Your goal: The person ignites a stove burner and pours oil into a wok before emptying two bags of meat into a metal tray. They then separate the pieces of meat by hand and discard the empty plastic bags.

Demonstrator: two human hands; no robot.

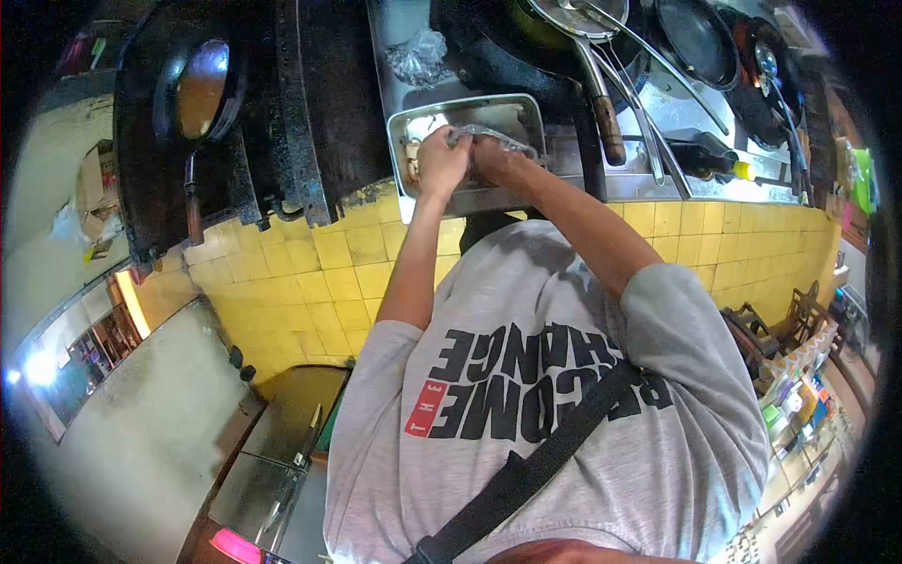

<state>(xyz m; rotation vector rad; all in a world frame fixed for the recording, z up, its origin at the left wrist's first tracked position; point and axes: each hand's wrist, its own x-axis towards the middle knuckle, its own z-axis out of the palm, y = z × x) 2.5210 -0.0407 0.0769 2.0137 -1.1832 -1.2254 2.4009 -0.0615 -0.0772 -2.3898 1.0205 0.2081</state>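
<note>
Both my hands are over a rectangular metal tray (467,101) on the counter in front of me. My left hand (442,164) is closed on the edge of a clear plastic bag (507,141). Close beside it, my right hand (496,162) is curled at the same bag, its fingertips partly hidden by the plastic. Some pale pieces (412,162) lie inside the tray at its left end; what they are is too small to make out. The bag's contents are not visible.
Behind the tray sits a crumpled clear plastic bag (418,58). On the left, a pan (199,94) holds brownish liquid. To the right are a strainer (578,19), a wooden-handled utensil (609,132), tongs-like metal utensils (648,150), a dark bottle (705,158) and a black pan (695,42).
</note>
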